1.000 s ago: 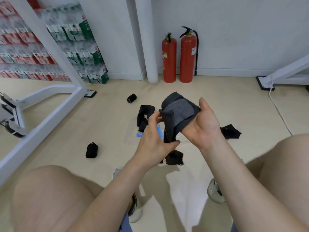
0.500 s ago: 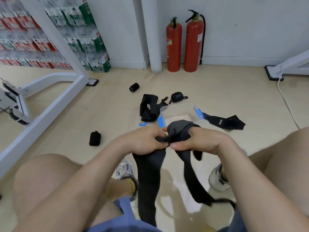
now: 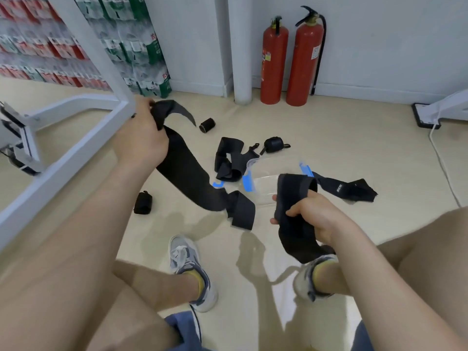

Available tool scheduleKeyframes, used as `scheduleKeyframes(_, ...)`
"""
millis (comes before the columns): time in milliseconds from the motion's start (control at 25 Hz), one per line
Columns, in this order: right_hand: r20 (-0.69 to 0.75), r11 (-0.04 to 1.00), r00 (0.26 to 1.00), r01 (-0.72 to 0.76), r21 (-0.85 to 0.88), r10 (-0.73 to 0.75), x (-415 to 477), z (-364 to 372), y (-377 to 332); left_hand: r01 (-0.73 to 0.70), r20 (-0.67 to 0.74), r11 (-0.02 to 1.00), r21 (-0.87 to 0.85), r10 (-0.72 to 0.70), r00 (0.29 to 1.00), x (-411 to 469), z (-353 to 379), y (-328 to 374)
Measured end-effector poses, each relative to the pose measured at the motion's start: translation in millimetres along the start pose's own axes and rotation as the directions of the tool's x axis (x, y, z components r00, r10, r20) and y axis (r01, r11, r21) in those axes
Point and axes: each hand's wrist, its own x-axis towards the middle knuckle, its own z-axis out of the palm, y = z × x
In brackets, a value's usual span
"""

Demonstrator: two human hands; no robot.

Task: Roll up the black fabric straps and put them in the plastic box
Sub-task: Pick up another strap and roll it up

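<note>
A long black fabric strap (image 3: 187,171) runs slanting from the left hand (image 3: 141,145), which grips its upper end, down toward the clear plastic box (image 3: 273,168) on the floor (image 3: 354,138). The right hand (image 3: 316,216) clutches a second black strap (image 3: 293,198) just in front of the box.

The long strap (image 3: 187,173) is showing black, its far tip turning up a greyer face — the folded strap (image 3: 295,198) is reading black too. The plastic box (image 3: 274,162) is looking clear, carrying blue clips (image 3: 247,183). Far off, two fire extinguishers (image 3: 274,62) are glowing red with black tops. The floor (image 3: 329,138) is showing pale beige. Near, the sneakers (image 3: 183,254) are showing grey and white over yellow socks (image 3: 201,285) — at far left, bottle packs (image 3: 141,46) are flashing green and red labels.
</note>
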Motion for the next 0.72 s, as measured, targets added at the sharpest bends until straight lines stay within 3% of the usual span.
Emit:
scheduleKeyframes(160, -0.154, 0.988, 0.983, -0.075, 0.132, 0.095, 42.6, 7.6, 17.5, 0.108, 0.134, 0.974, 0.2, -0.136, 0.981, 32.3, 76.1, -30.2)
scheduleKeyframes(240, -0.22, 0.97, 0.965, -0.097, 0.221, 0.146, 69.0, 19.2, 29.3, 0.011, 0.234, 0.944, 0.331, -0.093, 0.968, 19.7, 133.5, -35.4)
scheduleKeyframes(280, -0.248, 0.955, 0.951, -0.115, 0.274, 0.186, 85.8, 25.7, 36.6, -0.093, 0.351, 0.951, 0.294, -0.017, 0.936, 6.5, 170.5, -35.9)
scheduleKeyframes(320, -0.263, 0.934, 0.94, -0.123, 0.335, 0.218, 100.1, 32.7, 44.4, -0.163, 0.508, 0.97, 0.183, 0.049, 0.86, -12.1, 208.9, -35.3)
scheduleKeyframes(360, -0.266, 0.908, 0.93, -0.133, 0.397, 0.252, 114.2, 39.2, 54.0, -0.133, 0.643, 0.99, 0.051, 0.069, 0.763, -34.0, 244.4, -33.0)
scheduleKeyframes(440, -0.24, 0.848, 0.908, -0.189, 0.495, 0.343, 140.3, 46.7, 72.7, 0.159, 0.804, 0.986, -0.046, -0.058, 0.592, -70.6, 308.0, -28.5)
scheduleKeyframes(600, -0.227, 0.786, 0.867, -0.255, 0.563, 0.443, 182.8, 34.5, 107.4, 0.539, 0.829, 0.842, 0.027, -0.32, 0.458, -94.4, 393.7, -26.6)
scheduleKeyframes(640, -0.218, 0.747, 0.862, -0.239, 0.62, 0.457, 188.6, 29.2, 111.2, 0.645, 0.832, 0.764, -0.029, -0.339, 0.439, -91.0, 397.9, -26.6)
scheduleKeyframes(720, -0.172, 0.639, 0.843, -0.236, 0.732, 0.509, 201.5, 19.6, 114.4, 0.888, 0.891, 0.41, -0.206, -0.298, 0.344, -80.7, 384.2, -29.2)
